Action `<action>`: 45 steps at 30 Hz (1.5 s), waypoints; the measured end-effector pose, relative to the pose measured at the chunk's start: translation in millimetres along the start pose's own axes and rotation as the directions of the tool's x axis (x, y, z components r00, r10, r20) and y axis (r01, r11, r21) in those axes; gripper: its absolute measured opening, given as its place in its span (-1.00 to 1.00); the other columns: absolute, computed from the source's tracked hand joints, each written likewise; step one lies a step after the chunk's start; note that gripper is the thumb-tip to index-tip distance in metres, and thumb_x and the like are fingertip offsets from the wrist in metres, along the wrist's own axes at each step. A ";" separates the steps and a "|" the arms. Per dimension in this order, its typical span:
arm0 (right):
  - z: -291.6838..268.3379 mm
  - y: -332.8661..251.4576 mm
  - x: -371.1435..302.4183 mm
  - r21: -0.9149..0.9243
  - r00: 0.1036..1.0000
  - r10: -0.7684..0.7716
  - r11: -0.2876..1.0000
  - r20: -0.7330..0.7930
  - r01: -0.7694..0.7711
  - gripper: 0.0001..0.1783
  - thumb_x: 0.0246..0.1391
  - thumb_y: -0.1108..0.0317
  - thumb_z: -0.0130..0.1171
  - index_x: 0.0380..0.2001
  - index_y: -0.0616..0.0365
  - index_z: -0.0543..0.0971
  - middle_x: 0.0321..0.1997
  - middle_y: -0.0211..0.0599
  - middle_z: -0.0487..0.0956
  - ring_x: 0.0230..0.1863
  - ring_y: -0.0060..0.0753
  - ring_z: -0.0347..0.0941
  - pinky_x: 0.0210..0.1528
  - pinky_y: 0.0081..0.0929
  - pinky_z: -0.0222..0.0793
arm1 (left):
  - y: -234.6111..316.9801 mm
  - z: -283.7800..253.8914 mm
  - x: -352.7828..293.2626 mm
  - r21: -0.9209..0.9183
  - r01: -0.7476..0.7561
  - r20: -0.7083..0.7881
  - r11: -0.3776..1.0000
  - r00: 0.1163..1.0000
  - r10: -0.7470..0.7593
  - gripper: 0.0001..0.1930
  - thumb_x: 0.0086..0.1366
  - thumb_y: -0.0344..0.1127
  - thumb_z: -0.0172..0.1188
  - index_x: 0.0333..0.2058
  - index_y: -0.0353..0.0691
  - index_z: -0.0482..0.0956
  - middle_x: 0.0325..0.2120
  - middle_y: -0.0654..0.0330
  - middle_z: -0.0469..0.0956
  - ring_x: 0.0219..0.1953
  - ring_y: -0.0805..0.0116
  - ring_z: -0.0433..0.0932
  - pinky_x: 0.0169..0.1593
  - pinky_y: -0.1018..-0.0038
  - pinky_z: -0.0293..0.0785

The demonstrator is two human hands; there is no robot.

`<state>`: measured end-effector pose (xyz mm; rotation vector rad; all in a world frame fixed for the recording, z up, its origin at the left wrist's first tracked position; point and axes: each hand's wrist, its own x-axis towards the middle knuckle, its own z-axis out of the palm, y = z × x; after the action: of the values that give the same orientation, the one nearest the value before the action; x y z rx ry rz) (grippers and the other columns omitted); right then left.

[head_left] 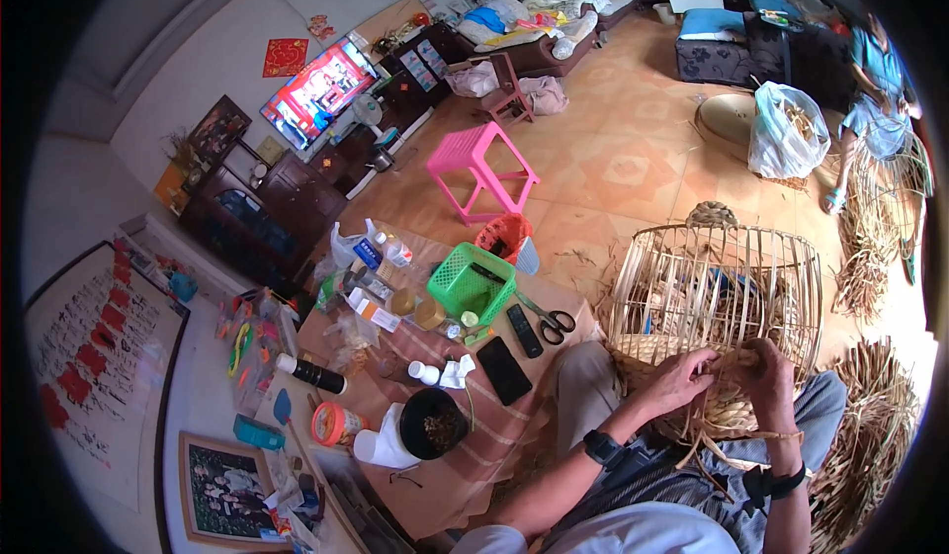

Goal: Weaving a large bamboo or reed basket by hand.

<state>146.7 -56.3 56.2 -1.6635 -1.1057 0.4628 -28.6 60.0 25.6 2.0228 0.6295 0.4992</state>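
Note:
A large basket (633,279) of upright pale slats stands between my knees, its lower part woven with twisted straw. My left hand (680,383) is closed at the near side of the weave, thumb and fingertips pinched on a straw strand (727,368). Close beside it, my right hand (771,386) curls its fingers round the same strand against the slats. Loose straw ends (704,445) hang below my hands, and one runs across my right wrist. The exact grip of the right fingertips is partly hidden.
Left of my knees, a low table holds scissors (554,327), a remote (524,331), a phone (504,370), a green basket (473,282) and a black bowl (433,424). Straw bundles (865,435) lie at right. A pink stool (479,164) stands ahead; another person (875,89) sits at far right.

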 end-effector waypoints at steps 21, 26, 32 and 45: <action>-0.1 -15.3 -8.9 -0.052 0.998 -0.071 0.996 0.003 0.071 -0.89 0.24 0.48 0.23 -0.19 0.23 0.53 -0.39 -0.40 0.38 -0.39 -0.54 0.31 -0.38 -0.49 0.22 | 20.2 -7.4 -3.6 -0.050 0.158 0.119 0.986 0.981 -0.151 -0.57 0.39 -0.34 0.11 0.22 -0.19 0.43 -0.18 -0.10 0.66 -0.16 0.09 0.68 -0.06 0.27 0.54; -9.7 6.1 4.2 0.448 0.970 0.201 0.861 0.138 -0.242 -0.93 0.30 0.44 0.16 -0.26 0.20 0.57 -0.48 -0.50 0.50 -0.58 -0.65 0.33 -0.54 -0.56 0.22 | 19.8 -6.0 -2.6 0.016 0.141 0.085 0.990 0.986 -0.142 -0.57 0.38 -0.33 0.10 0.21 -0.22 0.42 -0.15 -0.12 0.65 -0.14 0.03 0.67 -0.06 0.27 0.54; -43.2 39.0 46.7 -0.306 0.936 -0.259 0.935 -0.238 0.181 -0.88 0.16 0.58 0.15 -0.22 0.30 0.60 -0.38 -0.14 0.57 -0.38 -0.30 0.52 -0.33 -0.42 0.39 | 14.4 -6.3 -3.6 -0.003 0.179 0.137 0.984 0.975 -0.177 -0.56 0.39 -0.30 0.10 0.21 -0.24 0.40 -0.03 -0.18 0.61 -0.07 -0.04 0.64 -0.02 0.22 0.54; -65.9 55.6 26.5 0.673 0.911 0.409 0.687 -0.046 -0.274 -0.72 0.42 0.21 0.09 -0.04 0.21 0.51 -0.38 -0.24 0.62 -0.49 -0.40 0.63 -0.46 -0.49 0.55 | 5.1 0.7 -2.3 -0.073 0.140 0.101 0.987 0.986 -0.132 -0.54 0.37 -0.37 0.14 0.23 -0.20 0.43 -0.08 -0.08 0.63 -0.13 0.12 0.66 -0.03 0.30 0.58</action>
<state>233.6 -71.8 37.4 -1.2297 -0.3837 0.8098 -28.9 55.9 29.4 1.9015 0.6734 0.3388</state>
